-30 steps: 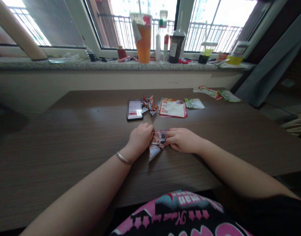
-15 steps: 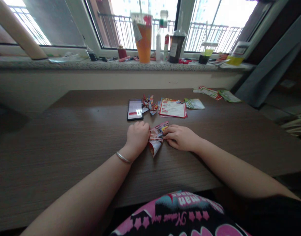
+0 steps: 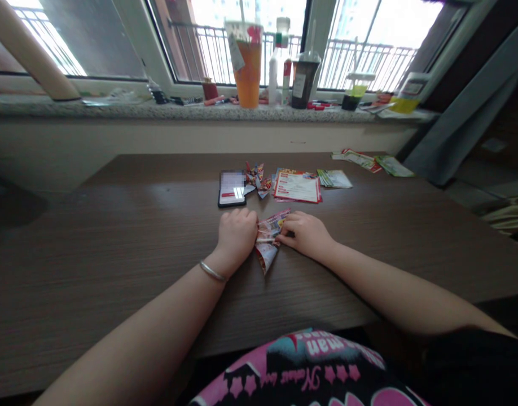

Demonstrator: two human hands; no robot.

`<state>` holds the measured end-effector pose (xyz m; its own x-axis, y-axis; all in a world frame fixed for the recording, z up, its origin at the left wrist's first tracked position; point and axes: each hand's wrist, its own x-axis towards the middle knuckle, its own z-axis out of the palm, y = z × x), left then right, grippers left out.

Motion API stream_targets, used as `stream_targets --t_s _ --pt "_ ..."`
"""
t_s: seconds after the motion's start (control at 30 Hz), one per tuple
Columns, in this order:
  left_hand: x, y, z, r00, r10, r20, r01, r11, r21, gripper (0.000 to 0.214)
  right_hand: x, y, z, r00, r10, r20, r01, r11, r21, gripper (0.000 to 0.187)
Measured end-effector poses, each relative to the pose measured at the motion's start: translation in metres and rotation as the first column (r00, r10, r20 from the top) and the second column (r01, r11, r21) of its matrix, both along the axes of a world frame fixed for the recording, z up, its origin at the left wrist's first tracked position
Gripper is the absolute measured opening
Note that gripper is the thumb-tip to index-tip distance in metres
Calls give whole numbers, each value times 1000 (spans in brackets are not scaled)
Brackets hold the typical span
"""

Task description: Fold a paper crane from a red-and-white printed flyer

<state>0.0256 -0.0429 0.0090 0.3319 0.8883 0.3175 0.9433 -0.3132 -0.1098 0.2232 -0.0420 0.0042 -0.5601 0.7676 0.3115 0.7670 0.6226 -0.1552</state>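
A folded piece of printed paper point(image 3: 268, 231), colourful with white parts and a pointed lower corner, lies on the brown table between my hands. My left hand point(image 3: 237, 234), closed, grips its left edge; a silver bangle circles that wrist. On the paper's right side, my right hand point(image 3: 307, 234) pinches the edge with curled fingers. Just beyond my hands lies a phone point(image 3: 232, 194) with a lit screen. Beside it sits a folded paper shape point(image 3: 258, 180) in similar bright print, touching or close to the phone.
A stack of printed sheets point(image 3: 298, 186) lies behind the folded paper, with green leaflets point(image 3: 335, 179) to its right. More leaflets point(image 3: 394, 166) rest at the far right corner. Cups, including a tall orange drink point(image 3: 247, 73), and a clear bottle point(image 3: 279, 67) stand on the windowsill point(image 3: 178, 113).
My right hand has shifted slightly left and its fingers have curled in more over the paper's edge. The paper's lower point has dropped slightly. My left hand stays in place.
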Motion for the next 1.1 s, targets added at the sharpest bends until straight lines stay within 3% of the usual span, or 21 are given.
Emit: stream_targets --t_s 0.5,1.1 --pt "1 -1 2 1000 13 -7 -13 1000 -13 19 3 4 0 994 -96 -48 92 992 -88 30" --pt "1 -1 1 1000 11 -3 -11 1000 -20 21 5 5 1 988 -154 -31 152 987 -56 48"
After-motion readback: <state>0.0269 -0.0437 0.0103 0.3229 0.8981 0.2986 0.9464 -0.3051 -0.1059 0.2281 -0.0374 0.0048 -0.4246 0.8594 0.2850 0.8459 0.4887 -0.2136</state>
